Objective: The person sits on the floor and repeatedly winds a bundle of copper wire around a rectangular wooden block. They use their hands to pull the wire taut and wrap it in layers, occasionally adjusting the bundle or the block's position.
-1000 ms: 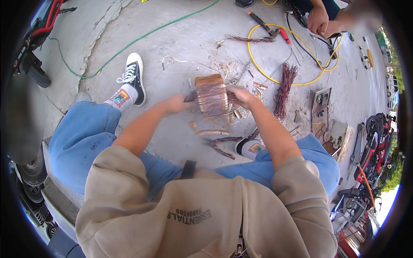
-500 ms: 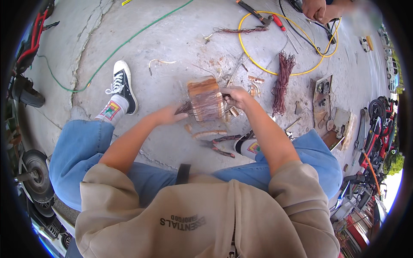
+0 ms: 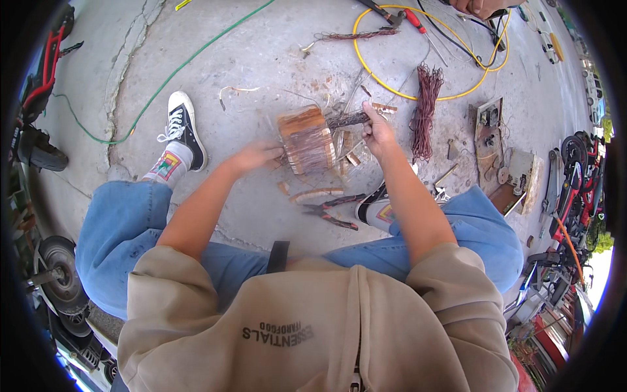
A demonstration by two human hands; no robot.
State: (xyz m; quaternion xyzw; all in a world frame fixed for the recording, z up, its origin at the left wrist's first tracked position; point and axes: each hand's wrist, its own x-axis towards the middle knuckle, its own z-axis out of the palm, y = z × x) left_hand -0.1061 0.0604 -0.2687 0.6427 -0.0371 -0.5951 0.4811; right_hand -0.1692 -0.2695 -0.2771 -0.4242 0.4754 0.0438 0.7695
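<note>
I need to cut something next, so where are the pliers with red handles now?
In the head view, the red-handled pliers lie on the concrete floor between the person's legs, just below the copper-wound block and beside the right shoe.

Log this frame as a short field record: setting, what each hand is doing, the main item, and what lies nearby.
setting: concrete ground outdoors, person seated, legs apart
left hand: against the left side of the copper-wound block
right hand: gripping a bundle of copper wire that sticks out of the block's right side
block: raised above the ground between the hands
nearby tools: red-handled pliers on the ground below the block
nearby material: loose copper wire bundle; yellow cable loop; green cable
other person: a hand at the top edge
</note>
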